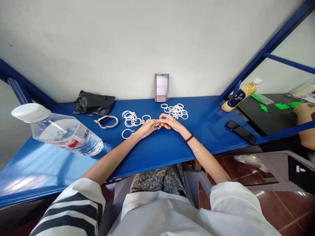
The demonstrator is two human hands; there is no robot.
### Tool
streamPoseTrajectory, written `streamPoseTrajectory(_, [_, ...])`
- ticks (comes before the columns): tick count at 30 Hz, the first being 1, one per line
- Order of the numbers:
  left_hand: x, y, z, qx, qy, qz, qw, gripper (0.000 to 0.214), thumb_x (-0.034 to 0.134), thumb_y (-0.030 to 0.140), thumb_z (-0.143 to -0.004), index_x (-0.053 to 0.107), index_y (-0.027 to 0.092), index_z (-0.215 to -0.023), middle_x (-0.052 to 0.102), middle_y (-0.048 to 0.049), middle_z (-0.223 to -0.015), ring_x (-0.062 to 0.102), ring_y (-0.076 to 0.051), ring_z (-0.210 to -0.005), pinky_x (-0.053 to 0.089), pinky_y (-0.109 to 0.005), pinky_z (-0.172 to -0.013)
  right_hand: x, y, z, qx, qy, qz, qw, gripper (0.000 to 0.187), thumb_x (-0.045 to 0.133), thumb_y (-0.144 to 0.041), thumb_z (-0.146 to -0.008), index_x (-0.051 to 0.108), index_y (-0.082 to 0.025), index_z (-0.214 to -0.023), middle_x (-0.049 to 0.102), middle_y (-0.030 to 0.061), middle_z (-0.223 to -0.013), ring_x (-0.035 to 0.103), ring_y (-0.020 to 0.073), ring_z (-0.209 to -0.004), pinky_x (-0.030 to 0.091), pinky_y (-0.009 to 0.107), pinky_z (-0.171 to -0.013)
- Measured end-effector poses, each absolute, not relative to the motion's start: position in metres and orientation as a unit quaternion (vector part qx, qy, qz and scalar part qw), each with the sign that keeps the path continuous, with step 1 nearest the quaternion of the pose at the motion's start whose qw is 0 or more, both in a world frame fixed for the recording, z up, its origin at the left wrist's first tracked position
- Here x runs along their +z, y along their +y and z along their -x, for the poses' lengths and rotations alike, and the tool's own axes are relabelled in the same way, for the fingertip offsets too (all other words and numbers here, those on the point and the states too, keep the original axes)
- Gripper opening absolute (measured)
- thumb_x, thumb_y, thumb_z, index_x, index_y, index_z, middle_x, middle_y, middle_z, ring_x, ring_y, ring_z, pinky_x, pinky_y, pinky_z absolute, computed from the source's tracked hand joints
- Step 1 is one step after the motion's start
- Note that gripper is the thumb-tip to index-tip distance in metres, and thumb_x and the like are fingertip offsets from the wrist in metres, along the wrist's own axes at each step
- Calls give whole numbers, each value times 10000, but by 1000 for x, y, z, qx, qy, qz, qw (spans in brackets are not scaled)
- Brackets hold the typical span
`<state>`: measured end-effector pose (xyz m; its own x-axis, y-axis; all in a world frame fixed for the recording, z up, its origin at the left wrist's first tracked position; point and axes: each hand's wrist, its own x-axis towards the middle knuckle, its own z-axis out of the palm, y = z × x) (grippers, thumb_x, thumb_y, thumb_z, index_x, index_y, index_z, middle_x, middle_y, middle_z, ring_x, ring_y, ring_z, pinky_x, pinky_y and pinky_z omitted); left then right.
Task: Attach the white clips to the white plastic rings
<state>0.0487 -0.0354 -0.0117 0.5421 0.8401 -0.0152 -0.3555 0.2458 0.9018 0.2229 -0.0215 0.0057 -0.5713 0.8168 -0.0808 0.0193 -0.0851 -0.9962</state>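
My left hand [149, 127] and my right hand [169, 122] meet over the middle of the blue table, fingertips pinched together. Between them shows a sliver of a small white plastic piece [157, 124]; the fingers hide most of it. Just left of my left hand lies a loose pile of white plastic rings [133, 122] with small knobs, like curtain rings. One separate white ring [127, 133] rests nearer to me and seems to have a gap. Beyond my right hand sits a second pile of white rings [177, 110], overlapping one another.
On the blue table [152, 152], a water bottle [66, 131], black plastic bag [94, 102] and wristband [107, 122] lie left. A blurred upright phone-like object [161, 88] leans against the wall. Rightward are a drink bottle [240, 95], dark phone [241, 131] and another person's arm [305, 121].
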Motion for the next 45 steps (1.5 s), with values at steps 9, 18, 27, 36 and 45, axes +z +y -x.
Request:
streamPoseTrajectory(9, [-11, -36, -48, 401, 212, -448, 771, 456, 743, 418, -748, 482, 140, -498, 620, -64, -737, 580, -166, -802, 446, -264, -695, 7, -26, -212, 598, -587, 399, 373, 396, 655, -536, -771, 463, -195, -706, 458, -95, -494, 344, 28, -378, 181, 165, -367])
streamPoseTrajectory(18, [-13, -37, -48, 400, 223, -477, 750, 426, 760, 489, -735, 621, 119, -577, 681, -91, -846, 635, -199, -892, 458, -284, -790, 1, -25, -211, 511, -626, 422, 411, 485, 584, -586, -806, 426, -189, -577, 443, -58, -530, 413, 65, -466, 301, 210, -463])
streamPoseTrajectory(27, [-12, -38, -51, 428, 273, -440, 741, 404, 770, 481, -719, 624, 120, -614, 690, -74, -782, 662, -189, -810, 468, -304, -794, -3, -27, -210, 419, -657, 431, 454, 445, 514, -517, -869, 363, -205, -590, 362, -63, -533, 370, 88, -508, 298, 233, -520])
streamPoseTrajectory(36, [-10, -39, -49, 406, 275, -469, 734, 558, 719, 600, -715, 510, 134, -488, 686, -92, -737, 623, -149, -646, 450, -280, -658, 0, -33, -205, 448, -626, 422, 479, 443, 523, -514, -863, 340, -213, -595, 324, -71, -516, 311, 82, -481, 272, 237, -497])
streamPoseTrajectory(45, [-8, -39, -48, 396, 285, -480, 729, 602, 719, 617, -700, 439, 146, -451, 694, -100, -735, 621, -151, -636, 434, -277, -636, -4, -32, -202, 504, -590, 411, 478, 399, 517, -457, -858, 338, -214, -597, 291, -89, -489, 273, 64, -426, 225, 224, -446])
